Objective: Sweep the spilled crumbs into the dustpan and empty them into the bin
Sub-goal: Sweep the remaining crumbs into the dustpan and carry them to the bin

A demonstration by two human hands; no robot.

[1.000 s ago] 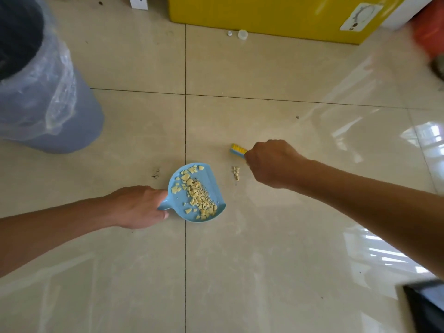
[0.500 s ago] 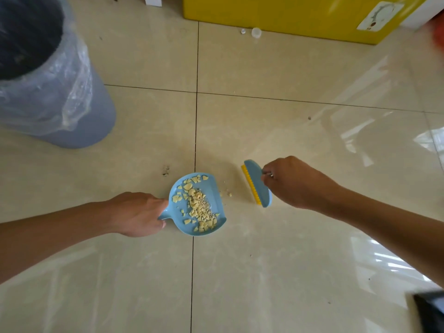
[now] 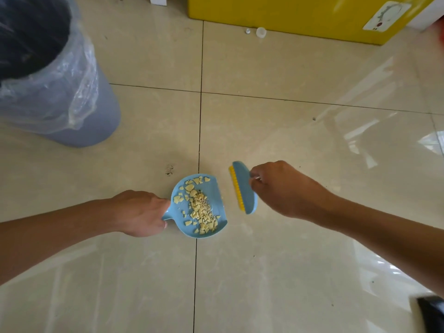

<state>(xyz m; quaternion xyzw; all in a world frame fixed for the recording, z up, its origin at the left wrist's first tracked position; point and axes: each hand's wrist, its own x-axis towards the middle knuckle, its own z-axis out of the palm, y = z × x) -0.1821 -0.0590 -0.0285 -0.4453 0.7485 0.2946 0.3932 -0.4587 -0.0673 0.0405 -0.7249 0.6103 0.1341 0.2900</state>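
Note:
A small light-blue dustpan (image 3: 217, 203) rests on the tiled floor with a heap of pale yellow crumbs (image 3: 199, 207) in it. My left hand (image 3: 141, 212) grips its short handle from the left. Just right of the pan's open edge, my right hand (image 3: 286, 188) holds a blue hand brush (image 3: 245, 186) with its yellow bristles facing the pan; a narrow gap lies between brush and pan. The grey bin (image 3: 72, 111), lined with a clear plastic bag, stands at the far left with its mouth open.
A yellow box (image 3: 288, 13) stands along the far edge, with a small cap (image 3: 260, 32) on the floor before it. A dark smudge (image 3: 169, 169) marks the tile just beyond the pan. A dark object (image 3: 431, 313) shows at the lower right corner.
My right hand turned the brush and swept left toward the pan; the small heap of crumbs that lay beside the pan is no longer on the floor. The dustpan stayed put.

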